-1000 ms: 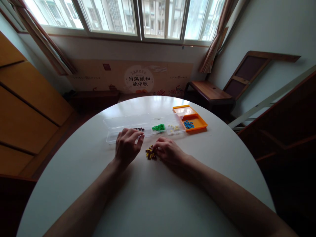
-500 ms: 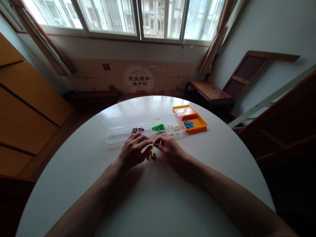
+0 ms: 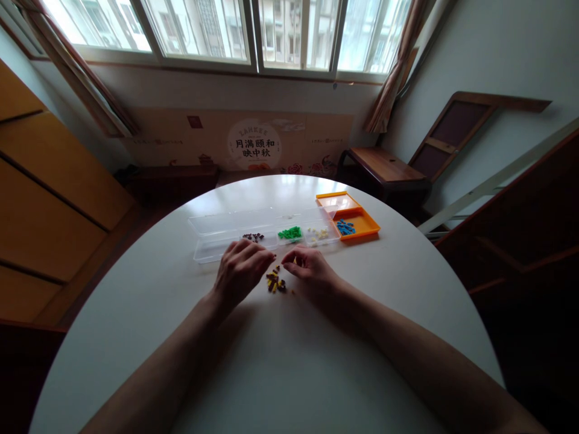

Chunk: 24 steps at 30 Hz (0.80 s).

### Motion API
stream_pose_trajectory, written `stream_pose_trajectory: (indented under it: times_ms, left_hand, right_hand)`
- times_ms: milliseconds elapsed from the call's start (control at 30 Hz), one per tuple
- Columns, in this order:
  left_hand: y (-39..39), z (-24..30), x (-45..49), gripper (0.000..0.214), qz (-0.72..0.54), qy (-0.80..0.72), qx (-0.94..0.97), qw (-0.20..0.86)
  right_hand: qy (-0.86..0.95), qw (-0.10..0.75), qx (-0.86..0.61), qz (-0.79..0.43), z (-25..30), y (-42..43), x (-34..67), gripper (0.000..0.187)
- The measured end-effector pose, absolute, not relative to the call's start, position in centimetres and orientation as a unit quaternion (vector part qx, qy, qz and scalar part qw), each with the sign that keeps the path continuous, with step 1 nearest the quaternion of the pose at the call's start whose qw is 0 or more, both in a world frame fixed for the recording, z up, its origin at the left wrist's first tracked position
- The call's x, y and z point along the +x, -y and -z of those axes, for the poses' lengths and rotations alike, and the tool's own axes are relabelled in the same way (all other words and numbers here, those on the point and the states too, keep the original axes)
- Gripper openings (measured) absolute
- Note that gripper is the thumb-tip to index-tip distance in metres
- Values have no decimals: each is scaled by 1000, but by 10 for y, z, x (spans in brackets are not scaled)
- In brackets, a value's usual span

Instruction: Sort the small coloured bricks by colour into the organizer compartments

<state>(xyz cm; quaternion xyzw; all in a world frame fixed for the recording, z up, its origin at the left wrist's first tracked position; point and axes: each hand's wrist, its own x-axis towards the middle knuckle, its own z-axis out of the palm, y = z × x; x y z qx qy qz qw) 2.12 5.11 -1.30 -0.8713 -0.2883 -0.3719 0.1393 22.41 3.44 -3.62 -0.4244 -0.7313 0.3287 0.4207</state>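
Observation:
My left hand (image 3: 239, 268) is closed in a pinch, a tiny dark brown piece (image 3: 274, 257) at its fingertips. Facing it across a small gap, my right hand (image 3: 311, 265) has its thumb and fingers curled together; a hint of yellow shows there, too small to name. Below and between both hands lies a small pile of brown and yellow toy-brick-like pieces (image 3: 275, 282). Behind them, a clear plastic compartment box (image 3: 212, 250) with its lid raised holds dark brown pieces (image 3: 254, 237), green pieces (image 3: 289, 233) and pale yellow pieces (image 3: 318, 234).
An open orange box (image 3: 368, 227) with blue pieces (image 3: 346, 227) stands to the right of the clear box. Everything rests on a round white table (image 3: 289, 361). Beyond its right edge is a wooden chair (image 3: 384, 164).
My left hand has drawn slightly left, its fingers closing from spread to a pinch on a small brown piece. More of the pile now shows. My right hand has barely moved.

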Motion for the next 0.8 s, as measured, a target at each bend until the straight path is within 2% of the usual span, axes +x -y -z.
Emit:
stream_pose_trajectory:
  times_ms: [167,300,567,800]
  left_hand:
    - [-60,19,14,11,434,451,-768,139]
    - [-62,22,13,17,423,485,-755,124]
    - [-57,19,19,10,416,410,-804,113]
    - [-49,15,22,8,314,268,-908,68]
  right_hand:
    - [768,361,-422,-318,39,-27,227,25]
    - [801,320,-417,-287,39,-24,227,24]
    - [828,291,-401,-262,32,-26,227,13]
    - [754,382,-414,-338,35,-35,226,9]
